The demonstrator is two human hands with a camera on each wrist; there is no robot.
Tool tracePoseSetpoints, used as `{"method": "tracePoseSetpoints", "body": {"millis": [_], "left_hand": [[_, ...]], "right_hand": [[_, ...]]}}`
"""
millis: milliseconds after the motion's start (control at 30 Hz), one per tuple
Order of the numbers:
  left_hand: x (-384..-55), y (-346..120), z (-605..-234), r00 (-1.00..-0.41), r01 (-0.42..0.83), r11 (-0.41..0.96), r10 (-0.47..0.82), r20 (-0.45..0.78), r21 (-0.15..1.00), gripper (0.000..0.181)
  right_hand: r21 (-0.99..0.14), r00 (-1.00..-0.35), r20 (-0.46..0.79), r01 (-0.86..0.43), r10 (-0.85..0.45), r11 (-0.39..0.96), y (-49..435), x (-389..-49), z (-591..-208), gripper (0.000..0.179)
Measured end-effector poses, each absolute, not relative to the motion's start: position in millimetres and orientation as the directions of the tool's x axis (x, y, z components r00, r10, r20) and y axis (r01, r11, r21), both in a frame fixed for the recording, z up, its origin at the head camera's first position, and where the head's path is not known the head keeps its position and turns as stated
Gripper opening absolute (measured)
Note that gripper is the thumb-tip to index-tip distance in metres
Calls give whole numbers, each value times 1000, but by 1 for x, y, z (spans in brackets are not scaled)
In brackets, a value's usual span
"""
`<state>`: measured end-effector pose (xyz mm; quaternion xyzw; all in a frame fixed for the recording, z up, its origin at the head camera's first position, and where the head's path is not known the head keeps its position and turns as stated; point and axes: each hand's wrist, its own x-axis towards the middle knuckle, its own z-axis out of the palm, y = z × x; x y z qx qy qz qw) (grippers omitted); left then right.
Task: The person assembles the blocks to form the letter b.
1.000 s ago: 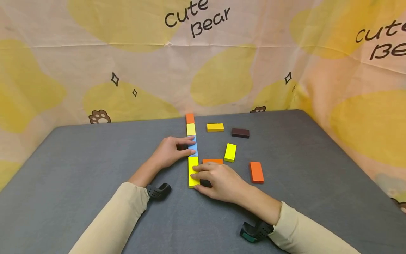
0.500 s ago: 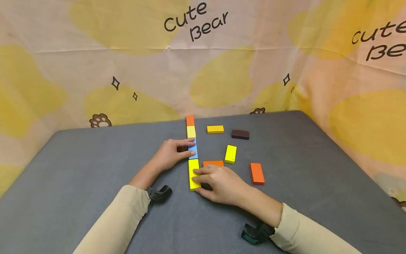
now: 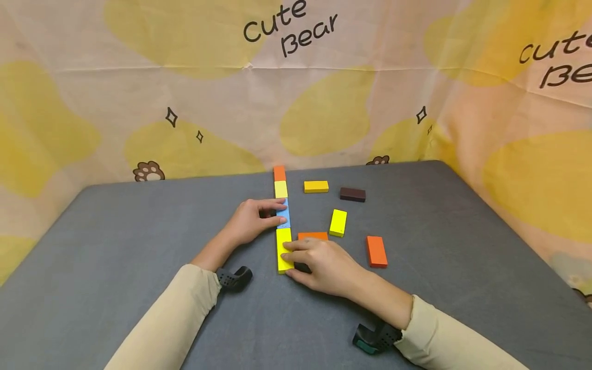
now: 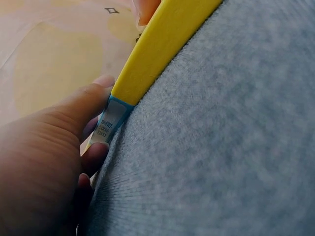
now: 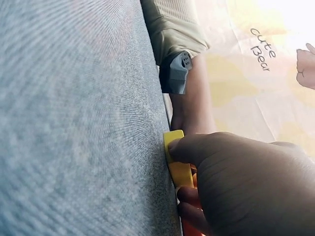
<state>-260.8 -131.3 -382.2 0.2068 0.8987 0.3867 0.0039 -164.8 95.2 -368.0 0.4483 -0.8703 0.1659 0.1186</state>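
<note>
Backdrop (image 3: pixel 222 92): cloth lettered "cute Bear", hung across the upper half of the frame; its print is shifted only slightly from the earlier views, as if the head had moved a little.
Tabletop (image 3: pixel 139 231): grey, spread across the lower half.
Sleeves (image 3: pixel 166 318): beige, brought in from the lower left and lower right.
Row (image 3: pixel 283 232): laid end to end up the centre, its order unchanged over the last second; by this it is judged that the line is being steadied rather than added to.
Right hand (image 3: pixel 326 264): held right of centre, thumb and fingers bent and nearly closed round the near yellow block (image 3: pixel 282 237) at the row's lower end.
Left hand (image 3: pixel 250 221): held left of centre, partly closed, the blue block (image 3: pixel 285 213) pinched between thumb and fingers; in the left wrist view, blue and yellow ends are seen touching.
Loose blocks: left unmoved right of the row; orange (image 3: pixel 376 252) is seen lower right, yellow (image 3: pixel 338 223) nearer centre, dark brown (image 3: pixel 353 194) and amber (image 3: pixel 316 186) above. Another orange block (image 3: pixel 313 236) is partly hidden by the right hand.
Far blocks: pale yellow (image 3: pixel 280 189) and orange (image 3: pixel 279 173), untouched at the row's top.
</note>
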Motion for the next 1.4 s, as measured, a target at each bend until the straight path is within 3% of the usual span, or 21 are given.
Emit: {"method": "tracePoseSetpoints", "body": {"millis": [500,1033,1400], "left_hand": [[-260,-131,-382,-915,367,600,371,159,711,36],[-257,-131,-382,-902,384,593,405,150,708,43],[-260,-132,-383,-903,382,583,401,155,717,43]], "right_hand": [[-217,-600,339,-799,-724,561,94,-166,-370,31],[-286,-637,332,-770,-695,570,93,-168,-371,32],[-504,-709,310,-687,-633,523,95,-167,-353,32]]}}
